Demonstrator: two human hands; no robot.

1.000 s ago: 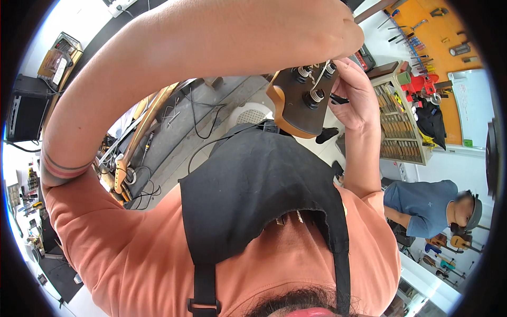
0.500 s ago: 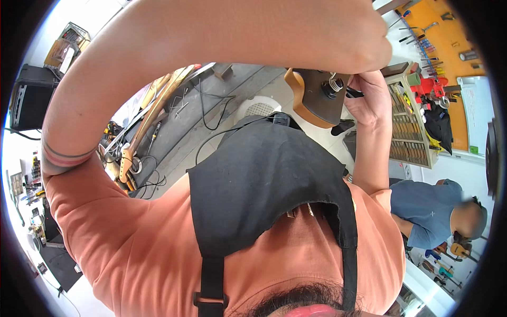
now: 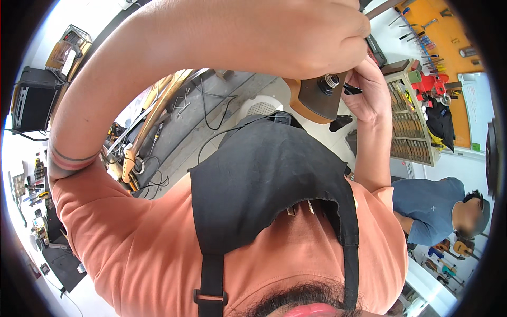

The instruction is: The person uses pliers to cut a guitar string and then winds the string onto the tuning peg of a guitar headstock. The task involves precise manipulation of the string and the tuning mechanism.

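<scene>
My left arm arches across the top of the head view, and my left hand (image 3: 338,39) is closed into a fist above a dark brown wooden body (image 3: 317,103) with a tan edge. Whatever the fist grips is hidden behind it. From the wooden body's face sticks a black round fitting (image 3: 327,84) with a shiny metal coil or thread at its top. Beside its right edge is my right hand (image 3: 369,95), raised with curled fingers. A small black thing (image 3: 353,90) shows against its palm, too hidden to name. The fingertips are partly covered.
A grey bench (image 3: 185,119) at left carries a guitar neck (image 3: 150,121), cables and tools. A round white perforated seat (image 3: 259,107) is beyond my black apron (image 3: 264,185). At right are a rack of small drawers (image 3: 409,113), an orange tool board (image 3: 454,47) and another person (image 3: 430,208).
My left fist has shifted left and slightly down. The wooden body with its fitting has moved a little left and up. My right hand has stayed nearly in place.
</scene>
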